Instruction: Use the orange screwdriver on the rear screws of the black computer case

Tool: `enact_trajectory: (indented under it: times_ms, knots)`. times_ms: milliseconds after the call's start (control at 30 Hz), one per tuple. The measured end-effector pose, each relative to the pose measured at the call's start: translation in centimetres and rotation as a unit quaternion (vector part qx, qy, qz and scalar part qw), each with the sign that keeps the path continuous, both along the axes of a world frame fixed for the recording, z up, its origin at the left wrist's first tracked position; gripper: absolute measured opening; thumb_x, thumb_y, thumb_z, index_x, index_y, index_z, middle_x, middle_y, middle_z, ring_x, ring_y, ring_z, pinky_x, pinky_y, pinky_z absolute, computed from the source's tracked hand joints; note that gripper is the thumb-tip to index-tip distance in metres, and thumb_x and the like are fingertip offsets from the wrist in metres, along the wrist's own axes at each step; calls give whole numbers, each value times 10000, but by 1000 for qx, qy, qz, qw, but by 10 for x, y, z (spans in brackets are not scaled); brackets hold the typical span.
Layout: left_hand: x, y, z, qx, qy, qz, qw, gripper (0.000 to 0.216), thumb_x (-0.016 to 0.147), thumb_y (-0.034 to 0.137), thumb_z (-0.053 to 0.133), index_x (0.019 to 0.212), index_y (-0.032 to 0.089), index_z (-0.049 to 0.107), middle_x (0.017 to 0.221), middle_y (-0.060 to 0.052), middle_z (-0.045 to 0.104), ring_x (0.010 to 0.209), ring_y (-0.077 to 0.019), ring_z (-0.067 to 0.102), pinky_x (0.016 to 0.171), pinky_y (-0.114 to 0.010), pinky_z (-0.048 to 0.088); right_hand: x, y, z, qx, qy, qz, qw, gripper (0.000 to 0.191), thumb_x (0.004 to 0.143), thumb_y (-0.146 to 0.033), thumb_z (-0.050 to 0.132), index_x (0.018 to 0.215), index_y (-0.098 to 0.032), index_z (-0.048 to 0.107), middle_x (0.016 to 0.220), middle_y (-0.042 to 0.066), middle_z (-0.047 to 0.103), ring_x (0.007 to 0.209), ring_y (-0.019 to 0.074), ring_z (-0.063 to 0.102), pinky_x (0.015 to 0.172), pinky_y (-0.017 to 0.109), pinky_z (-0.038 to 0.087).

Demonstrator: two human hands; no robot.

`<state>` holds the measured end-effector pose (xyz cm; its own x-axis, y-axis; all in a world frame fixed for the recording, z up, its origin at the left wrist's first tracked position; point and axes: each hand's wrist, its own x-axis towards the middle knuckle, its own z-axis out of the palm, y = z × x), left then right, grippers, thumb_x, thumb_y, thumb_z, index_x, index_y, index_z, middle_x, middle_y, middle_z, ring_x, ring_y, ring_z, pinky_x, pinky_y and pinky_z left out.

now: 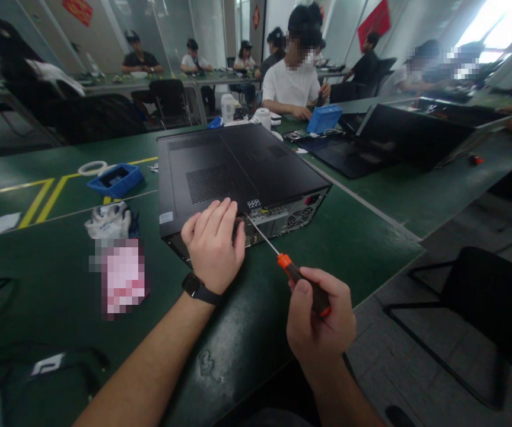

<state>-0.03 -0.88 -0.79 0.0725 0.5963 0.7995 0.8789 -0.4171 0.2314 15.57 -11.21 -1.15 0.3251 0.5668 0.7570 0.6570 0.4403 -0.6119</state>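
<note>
A black computer case [238,169] lies on its side on the green table [349,249], its rear panel facing me. My left hand [215,244] rests on the case's near top edge, fingers curled over the rear panel and gripping it. A black watch sits on that wrist. My right hand [320,320] is closed round the orange-and-black handle of a screwdriver [282,258]. The thin shaft points up and left, and its tip meets the rear panel just right of my left fingers.
A blue tray [115,179], a tape roll [92,168] and white gloves [110,222] lie to the left. Another open case [398,139] and a blue box [324,118] sit to the right. People sit across the table. A black chair [482,308] stands at right.
</note>
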Motion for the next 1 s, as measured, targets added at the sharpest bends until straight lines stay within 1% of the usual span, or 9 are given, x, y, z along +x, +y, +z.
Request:
enact_trajectory:
  times_ms: [67,167,300,400,533,633,800,867,1000]
  knots:
    - [0,0,0,-1,-4,-4,1000,449,951,241,638,1400,232,648,1419,-106,704,1331,-325,644,1147,-534,350,1,-2,-3,-17,10,-6,1000,209,936,-189,634,1140,-225,657,948,28,738,705,141,718,627,281,592]
    - [0,0,1,8,1,-3,1000,430,954,238,635,1383,210,653,1413,-109,707,1322,-320,650,1135,-523,366,5,-1,-4,-13,8,15,1000,233,942,-214,617,1173,-216,648,953,42,730,727,155,713,629,298,590]
    - [1,0,1,21,13,7,1000,421,964,246,631,1384,225,648,1396,-98,719,1301,-309,665,1122,-512,370,7,3,4,20,-18,43,999,283,900,-150,607,1177,-205,630,953,38,693,796,157,691,685,303,587]
    - [2,0,2,16,10,9,1000,429,963,246,632,1391,236,647,1392,-99,722,1300,-311,665,1121,-514,367,8,4,9,25,-28,44,998,299,884,-116,605,1168,-207,623,947,32,682,811,157,683,696,300,581]
    - [2,-1,2,6,7,5,1000,458,959,244,632,1417,239,635,1403,-100,714,1301,-320,663,1122,-527,367,9,4,12,19,-43,31,998,286,889,-128,610,1164,-207,623,949,34,692,803,161,696,696,301,587]
    - [2,-1,1,2,2,3,1000,472,954,239,632,1426,240,630,1396,-104,718,1303,-320,662,1122,-533,371,11,3,13,16,-54,13,998,242,906,-149,619,1139,-212,636,921,31,708,760,161,707,664,296,590]
    - [2,-1,1,5,5,5,1000,469,961,241,632,1430,241,624,1390,-105,721,1299,-314,666,1109,-525,375,14,2,13,-18,-35,24,999,179,954,-179,592,1126,-205,636,907,34,717,670,136,699,564,257,557]
    - [2,-1,1,5,6,5,1000,465,964,243,631,1429,241,623,1390,-104,721,1300,-314,666,1108,-523,375,14,1,14,-16,-40,36,998,183,956,-192,573,1130,-203,630,905,38,709,695,145,699,590,272,572]
    - [2,-1,2,11,9,9,1000,446,965,251,636,1411,230,634,1382,-103,727,1280,-314,678,1097,-511,380,14,3,19,9,-70,53,996,211,913,-170,574,1118,-199,620,915,41,687,796,172,705,694,316,610]
